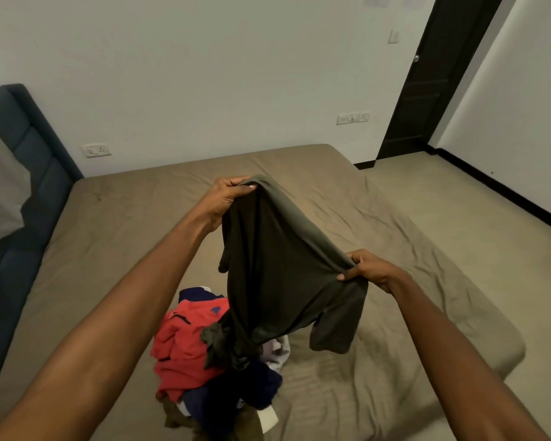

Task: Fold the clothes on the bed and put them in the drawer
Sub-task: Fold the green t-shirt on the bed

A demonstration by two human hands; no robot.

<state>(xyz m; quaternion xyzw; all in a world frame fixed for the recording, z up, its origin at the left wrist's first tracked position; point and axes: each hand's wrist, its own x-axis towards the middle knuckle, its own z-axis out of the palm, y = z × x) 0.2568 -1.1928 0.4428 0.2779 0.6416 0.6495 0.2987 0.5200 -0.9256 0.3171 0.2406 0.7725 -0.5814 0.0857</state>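
No legible text, brand or number anywhere, small dark blue emblem on the red garment (185, 348) on the bed (379, 218) too blurred to be read

I stand at the near edge of the bed (115, 249), which stretches away from me to the far wall (204, 74). My left hand (226, 198) is raised farther out over the bed, and my right hand (368, 270) is nearer and to the right; the shirt (277, 268) hangs between them. Its lower end touches the pile of clothes (198, 354), which lies on the bed below my hands, near me. The headboard (23, 160) runs along the bed's left side. The door (427, 78) stands at the far right, beyond the floor (474, 224) to the bed's right.
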